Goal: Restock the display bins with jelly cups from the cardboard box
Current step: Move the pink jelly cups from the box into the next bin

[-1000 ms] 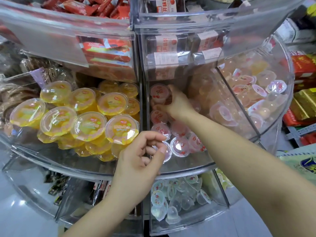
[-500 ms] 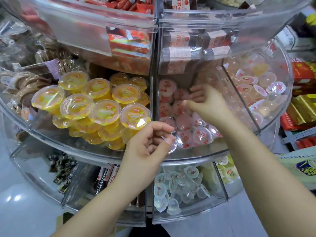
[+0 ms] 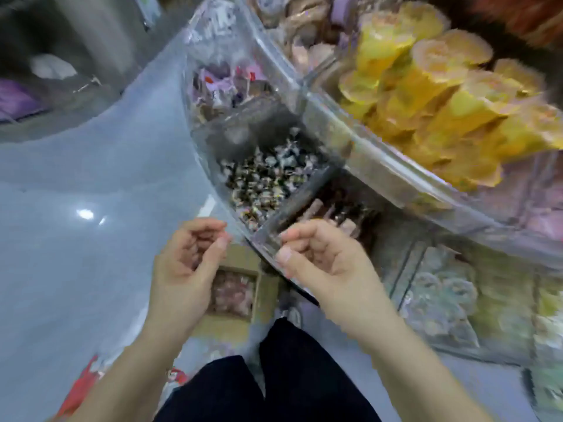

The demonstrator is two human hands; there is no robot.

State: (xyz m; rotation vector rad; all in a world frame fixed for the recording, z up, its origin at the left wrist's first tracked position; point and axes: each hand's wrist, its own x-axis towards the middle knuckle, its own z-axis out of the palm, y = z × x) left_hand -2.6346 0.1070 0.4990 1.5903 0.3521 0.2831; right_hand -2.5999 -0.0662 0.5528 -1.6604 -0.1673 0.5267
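Note:
The view is blurred and tilted down toward the floor. A cardboard box (image 3: 237,260) stands open on the floor between my hands, with pinkish jelly cups (image 3: 233,292) inside. My left hand (image 3: 185,263) hovers above the box's left side, fingers loosely curled, holding nothing. My right hand (image 3: 316,257) hangs right of the box, in front of the lower clear bin (image 3: 268,242), fingers curled and empty. Yellow jelly cups (image 3: 432,95) fill the upper display bin at the top right.
The clear curved display (image 3: 365,153) has lower compartments with dark wrapped sweets (image 3: 268,175) and other packets. Pale jelly cups (image 3: 441,300) sit in a low bin on the right. Grey floor (image 3: 76,269) spreads to the left. My dark trouser legs (image 3: 274,376) are at the bottom.
My head has swung down from the bins to the floor. My right hand has left the red jelly cup bin and both hands have dropped over the cardboard box.

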